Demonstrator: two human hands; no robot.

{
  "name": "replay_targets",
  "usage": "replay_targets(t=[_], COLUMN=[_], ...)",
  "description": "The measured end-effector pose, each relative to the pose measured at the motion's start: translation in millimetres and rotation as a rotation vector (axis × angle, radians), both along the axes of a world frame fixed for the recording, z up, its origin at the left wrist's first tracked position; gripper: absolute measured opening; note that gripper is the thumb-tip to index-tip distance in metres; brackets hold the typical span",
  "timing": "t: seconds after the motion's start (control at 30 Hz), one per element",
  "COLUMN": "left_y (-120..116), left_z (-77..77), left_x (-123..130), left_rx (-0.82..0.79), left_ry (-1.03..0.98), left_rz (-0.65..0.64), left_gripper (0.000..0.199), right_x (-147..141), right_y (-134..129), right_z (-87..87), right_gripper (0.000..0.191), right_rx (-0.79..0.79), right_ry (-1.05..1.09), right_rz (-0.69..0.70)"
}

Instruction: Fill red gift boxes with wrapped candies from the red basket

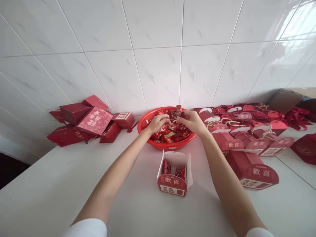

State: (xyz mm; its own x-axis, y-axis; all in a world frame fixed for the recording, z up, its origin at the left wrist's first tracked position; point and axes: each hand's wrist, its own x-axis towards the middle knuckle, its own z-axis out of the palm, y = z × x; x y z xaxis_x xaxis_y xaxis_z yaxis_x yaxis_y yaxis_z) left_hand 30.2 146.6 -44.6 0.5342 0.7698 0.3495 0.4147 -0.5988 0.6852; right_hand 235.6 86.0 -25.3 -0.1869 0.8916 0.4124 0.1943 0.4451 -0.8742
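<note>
A red plastic basket [145, 140] filled with small wrapped sweets [170, 135] stands against the tiled wall. Over its left side, my left hand [158, 124] has its fingers curled together among the sweets; whatever lies between the fingertips is hidden. My right hand [192, 121] reaches in from the right and pinches a red wrapped sweet [178, 110], raised above the pile near the far rim. Closer to me, a red and white gift box [172, 185] sits with its flaps up, showing a couple of red packets [180, 172] inside.
Many red gift boxes [256, 171] with rope handles crowd the right side. On the left is a heap of red boxes [95, 121], with a small box [123, 120] beside it. A brown carton [283, 100] stands at the far right. All rest on a white table [133, 204].
</note>
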Motion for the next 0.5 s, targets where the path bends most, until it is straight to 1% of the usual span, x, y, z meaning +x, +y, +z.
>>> replay_targets(t=[0.03, 0.1, 0.13, 0.2, 0.27, 0.33, 0.37, 0.43, 0.5], left_y=[1.4, 3.5, 3.8, 2.9, 0.7, -1.4, -2.0, -2.0, -0.9], left_z=[-1.4, -4.4, -5.6, -6.9, -6.8, -6.3, -6.4, -7.3, -8.8], left_x=[0.2, 0.7, 1.0, 1.4, 1.6, 1.7, 1.7, 2.0, 2.7], left_rx=[0.011, 0.044, 0.052, 0.049, 0.042, 0.050, 0.051, 0.046, 0.041], left_ry=[0.045, 0.179, 0.250, 0.353, 0.413, 0.462, 0.501, 0.579, 0.623], left_rz=[0.038, 0.109, 0.119, 0.090, 0.063, 0.071, 0.065, 0.022, -0.048], left_gripper=[0.022, 0.015, 0.016, 0.023, 0.029, 0.035, 0.038, 0.043, 0.042], right_x=[2.8, 8.8, 11.5, 15.4, 16.3, 14.7, 13.3, 10.8, 9.5], right_y=[-8.6, -28.9, -39.5, -58.4, -71.6, -78.2, -79.4, -79.2, -77.2], right_z=[9.6, 30.0, 39.8, 55.8, 65.3, 68.4, 68.3, 66.6, 64.6], right_gripper=[0.025, 0.023, 0.022, 0.018, 0.013, 0.016, 0.020, 0.028, 0.032], right_rx=[0.002, -0.025, -0.040, -0.016, 0.017, 0.014, 0.003, -0.008, -0.001], right_ry=[-0.010, -0.044, -0.090, -0.268, -0.479, -0.634, -0.677, -0.703, -0.679], right_rz=[0.051, 0.206, 0.285, 0.408, 0.490, 0.519, 0.508, 0.447, 0.385])
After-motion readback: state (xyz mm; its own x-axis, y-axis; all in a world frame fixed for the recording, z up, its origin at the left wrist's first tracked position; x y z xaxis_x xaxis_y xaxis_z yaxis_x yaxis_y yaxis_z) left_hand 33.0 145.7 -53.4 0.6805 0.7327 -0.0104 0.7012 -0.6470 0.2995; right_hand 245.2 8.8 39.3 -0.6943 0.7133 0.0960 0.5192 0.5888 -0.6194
